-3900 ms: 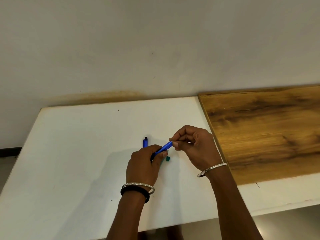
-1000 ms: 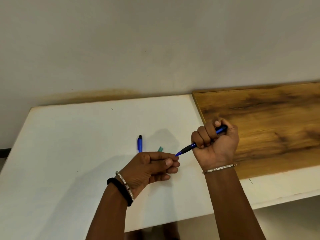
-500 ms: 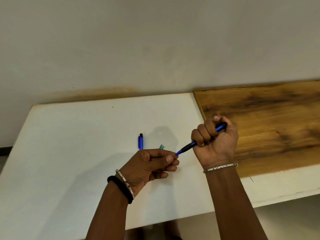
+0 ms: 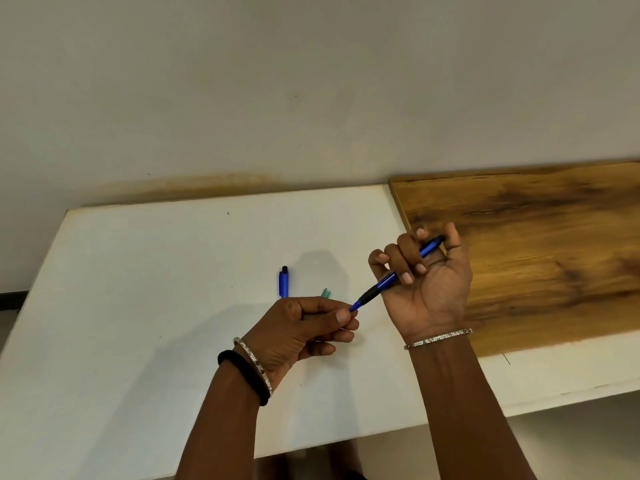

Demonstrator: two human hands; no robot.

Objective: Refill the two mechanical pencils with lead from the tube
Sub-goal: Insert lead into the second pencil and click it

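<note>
My right hand (image 4: 427, 282) is wrapped around a blue mechanical pencil (image 4: 384, 282) with a black grip, thumb at its rear end, tip pointing down-left. My left hand (image 4: 298, 327) has thumb and forefinger pinched together right at that tip; whether a lead is between them is too small to tell. A second blue pencil (image 4: 284, 282) lies on the white table (image 4: 138, 289) just beyond my left hand, partly hidden by it. A small teal lead tube (image 4: 325, 292) peeks out behind my left knuckles.
A brown wooden board (image 4: 536, 244) covers the right part of the table, under my right hand's far side. A plain wall (image 4: 311, 81) rises directly behind. The table's front edge runs close below my forearms.
Since 3.9 s ago the pencil passed fully into my right hand, which moved right over the board edge. In the last second, my right fingers loosened slightly; my left pinch stays at the tip.
</note>
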